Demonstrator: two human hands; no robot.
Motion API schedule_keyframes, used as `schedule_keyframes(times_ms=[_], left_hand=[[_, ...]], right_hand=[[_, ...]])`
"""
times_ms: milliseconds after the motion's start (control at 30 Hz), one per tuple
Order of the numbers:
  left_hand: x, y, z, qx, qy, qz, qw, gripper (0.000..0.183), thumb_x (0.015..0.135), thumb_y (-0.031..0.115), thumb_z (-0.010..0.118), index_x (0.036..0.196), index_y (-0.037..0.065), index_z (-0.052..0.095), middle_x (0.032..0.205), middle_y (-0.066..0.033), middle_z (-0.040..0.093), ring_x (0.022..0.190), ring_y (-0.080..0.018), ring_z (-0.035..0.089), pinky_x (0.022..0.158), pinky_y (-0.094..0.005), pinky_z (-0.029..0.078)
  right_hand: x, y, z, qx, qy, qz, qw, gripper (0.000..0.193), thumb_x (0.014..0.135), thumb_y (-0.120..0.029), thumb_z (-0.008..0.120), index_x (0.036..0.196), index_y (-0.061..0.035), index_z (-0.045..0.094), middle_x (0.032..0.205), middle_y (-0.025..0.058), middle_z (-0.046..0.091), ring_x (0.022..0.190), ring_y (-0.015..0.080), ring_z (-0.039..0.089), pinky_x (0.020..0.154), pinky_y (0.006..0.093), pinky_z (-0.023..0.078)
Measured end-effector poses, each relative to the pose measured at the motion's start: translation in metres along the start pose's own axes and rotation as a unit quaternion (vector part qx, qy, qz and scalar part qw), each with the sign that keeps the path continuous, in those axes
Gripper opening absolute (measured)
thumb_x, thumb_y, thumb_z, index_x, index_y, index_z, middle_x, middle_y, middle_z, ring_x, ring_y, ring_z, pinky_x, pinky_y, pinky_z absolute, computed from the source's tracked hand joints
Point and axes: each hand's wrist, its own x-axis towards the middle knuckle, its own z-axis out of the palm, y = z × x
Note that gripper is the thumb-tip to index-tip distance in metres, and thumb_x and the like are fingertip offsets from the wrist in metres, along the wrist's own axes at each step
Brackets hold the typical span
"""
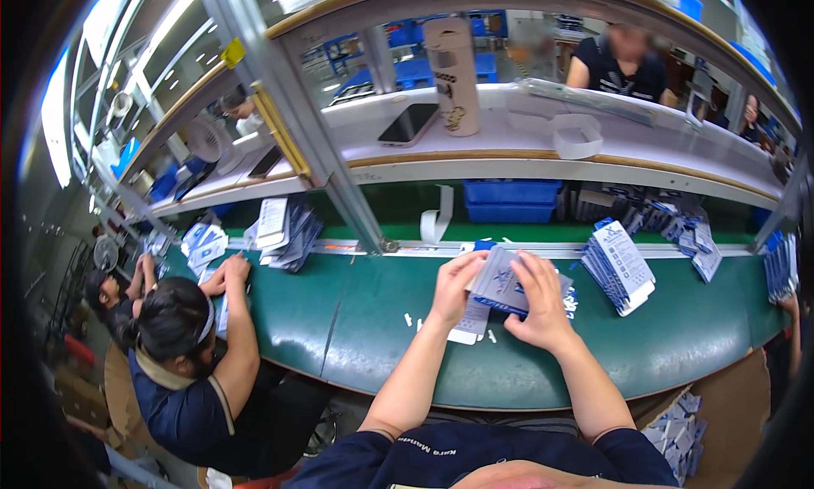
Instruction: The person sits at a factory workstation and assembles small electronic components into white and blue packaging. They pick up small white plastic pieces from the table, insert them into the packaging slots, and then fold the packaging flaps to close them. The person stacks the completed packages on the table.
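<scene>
Left hand (456,287) and right hand (544,307) gripping carton bundle (500,275), seemingly mid-handling; fanned carton stack (617,267) at hands' three o'clock; share done unclear

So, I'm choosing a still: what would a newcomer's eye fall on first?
Probably the left hand and right hand, centre, holding blue-grey cartons over the green table. Beyond them, a pale bottle stands on the shelf beside a dark phone. To the right lies a fanned carton stack.

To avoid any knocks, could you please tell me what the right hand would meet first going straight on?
The right hand would probably first meet the cartons it holds; depth beyond them is unclear.
</scene>
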Motion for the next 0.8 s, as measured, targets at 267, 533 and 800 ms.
schedule_keyframes(times_ms=[267, 533, 800], left_hand=[[0.003, -0.017, -0.007, 0.048, -0.020, -0.009, 0.999, 0.024, 0.090, 0.012, 0.053, 0.107, -0.002, 0.063, 0.095, -0.0033, 0.064, 0.084, -0.0094, 0.060, 0.072, -0.0255, 0.051], [0.007, -0.023, -0.001, 0.109, -0.050, -0.042, 0.992, 0.022, 0.083, -0.001, 0.054, 0.103, -0.007, 0.061, 0.091, -0.0066, 0.065, 0.081, -0.0089, 0.061, 0.073, -0.0236, 0.050], [0.006, -0.026, -0.002, 0.164, -0.036, -0.058, 0.984, 0.018, 0.082, 0.000, 0.056, 0.098, -0.007, 0.062, 0.084, -0.0053, 0.066, 0.074, -0.0076, 0.060, 0.068, -0.0220, 0.050]], right_hand=[[0.016, 0.019, -0.012, -0.076, -0.051, 0.017, 0.996, 0.083, 0.053, 0.003, 0.058, 0.133, -0.0092, 0.040, 0.138, 0.0129, 0.038, 0.130, 0.0359, 0.033, 0.110, 0.0512, 0.020], [0.001, 0.023, -0.007, -0.137, -0.037, 0.021, 0.990, 0.080, 0.053, 0.007, 0.054, 0.130, -0.0102, 0.043, 0.139, 0.0117, 0.038, 0.133, 0.0339, 0.030, 0.111, 0.0532, 0.015], [0.000, 0.021, -0.009, -0.146, -0.069, 0.034, 0.986, 0.079, 0.054, 0.012, 0.052, 0.129, -0.0140, 0.047, 0.140, 0.0099, 0.038, 0.134, 0.0328, 0.028, 0.111, 0.0529, 0.014]])
